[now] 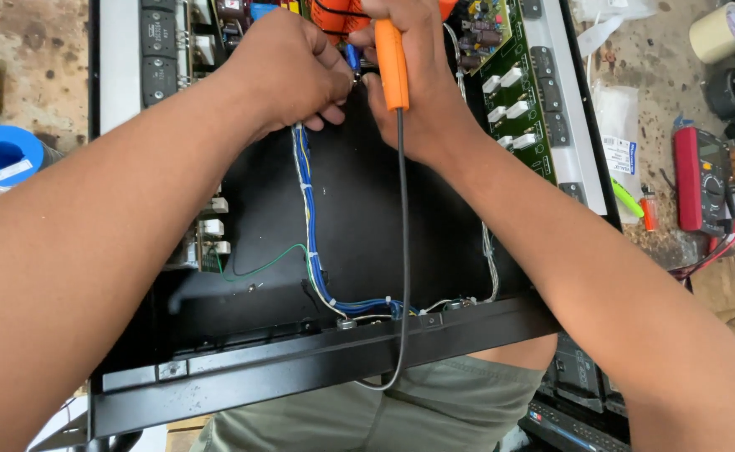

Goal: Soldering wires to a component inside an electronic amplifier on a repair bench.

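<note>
My right hand grips the orange soldering iron up at the top of the open black chassis, tip buried behind my fingers. My left hand pinches something small there, I can't tell what. One slip and I'd likely scorch the blue wire bundle, or the dangling cord could snag the chassis edge and jerk the tip off.

Open black chassis floor mid-case gives hand room. Blue wire bundle crosses its left side, green circuit board walls the right, front rail blocks near side.
</note>
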